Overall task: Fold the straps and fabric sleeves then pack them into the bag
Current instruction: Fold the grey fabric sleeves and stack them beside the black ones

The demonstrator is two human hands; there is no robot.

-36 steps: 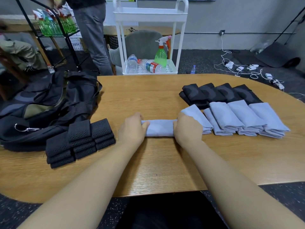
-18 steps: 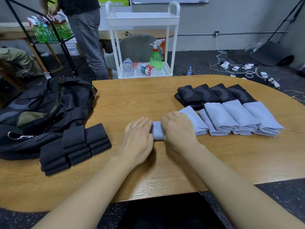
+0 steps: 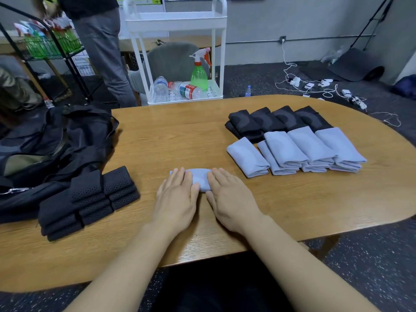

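A light blue fabric sleeve [image 3: 200, 179], folded small, lies on the wooden table [image 3: 180, 136] in front of me. My left hand [image 3: 175, 199] and my right hand [image 3: 229, 199] press flat on its two sides with straight fingers. Several folded light blue sleeves [image 3: 299, 152] lie in a row at the right, with folded black sleeves [image 3: 274, 119] behind them. Folded black perforated straps [image 3: 90, 199] are stacked at the left. A black bag [image 3: 45, 140] lies open at the table's left end.
A white cart [image 3: 177, 23] with bottles and a green spray bottle [image 3: 199, 73] stands beyond the table. A person in grey trousers [image 3: 101, 52] stands by a black rack [image 3: 45, 46]. Cables and chargers [image 3: 315, 84] lie on the floor.
The long sleeve was folded in half; my hands went from gripping its ends to lying flat on the folded piece. The view shifted slightly.
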